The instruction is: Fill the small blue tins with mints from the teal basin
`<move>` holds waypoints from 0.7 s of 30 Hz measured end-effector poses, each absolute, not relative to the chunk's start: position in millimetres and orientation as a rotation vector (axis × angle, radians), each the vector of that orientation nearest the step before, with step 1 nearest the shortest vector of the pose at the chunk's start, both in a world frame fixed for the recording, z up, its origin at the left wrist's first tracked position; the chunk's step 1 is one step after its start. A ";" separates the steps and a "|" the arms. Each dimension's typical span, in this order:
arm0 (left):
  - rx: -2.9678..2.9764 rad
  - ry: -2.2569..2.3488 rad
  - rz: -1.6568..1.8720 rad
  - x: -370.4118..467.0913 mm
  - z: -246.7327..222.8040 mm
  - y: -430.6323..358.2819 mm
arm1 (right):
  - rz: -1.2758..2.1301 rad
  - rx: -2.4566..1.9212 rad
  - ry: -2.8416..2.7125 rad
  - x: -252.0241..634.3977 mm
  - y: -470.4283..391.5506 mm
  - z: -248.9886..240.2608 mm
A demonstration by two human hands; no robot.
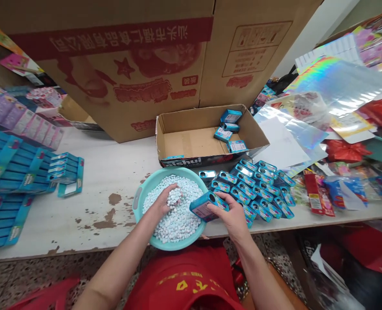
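A turquoise plastic basin (pixel 137 202) full of small pale candies (pixel 174 226) stands at the table's front edge. My left hand (pixel 165 199) is down in the basin, its fingers curled around a clump of candies. In my right hand (pixel 232 211) is a small blue box (pixel 204 206), tilted over the basin's right rim with a round dark hole at its upper end. Just right of the basin, several similar blue boxes (pixel 247 189) stand in close rows with their holed ends up.
Behind the basin lies an open shallow carton (pixel 191 142) with a few blue boxes in it. A large cardboard box (pixel 165 60) rises behind that. Stacked blue packs (pixel 13 168) fill the left side. Shiny sheets (pixel 336 82) and plastic packets (pixel 318 193) cover the right.
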State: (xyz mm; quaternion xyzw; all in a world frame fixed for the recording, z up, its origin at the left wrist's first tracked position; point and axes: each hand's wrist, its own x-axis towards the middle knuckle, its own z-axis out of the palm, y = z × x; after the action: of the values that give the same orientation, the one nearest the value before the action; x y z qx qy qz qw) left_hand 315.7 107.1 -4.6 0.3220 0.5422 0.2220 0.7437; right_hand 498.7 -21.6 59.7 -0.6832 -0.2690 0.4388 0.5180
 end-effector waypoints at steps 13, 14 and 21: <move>0.576 1.022 1.027 340.1 76.1 77.9 | 0.850 -1.677 -1.368 438.6 0.4 51.4; 0.594 1.039 1.045 341.5 74.4 77.1 | 0.827 -1.690 -1.373 436.3 2.1 50.5; 0.622 1.095 1.074 342.4 70.8 80.3 | 0.863 -1.666 -1.276 428.9 5.7 51.8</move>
State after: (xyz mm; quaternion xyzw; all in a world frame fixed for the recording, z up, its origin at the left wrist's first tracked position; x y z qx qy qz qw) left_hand 342.4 80.3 70.8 0.2769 0.4872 0.4778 0.6765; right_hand 428.9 5.7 51.8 -0.6656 -0.5095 0.3447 0.4225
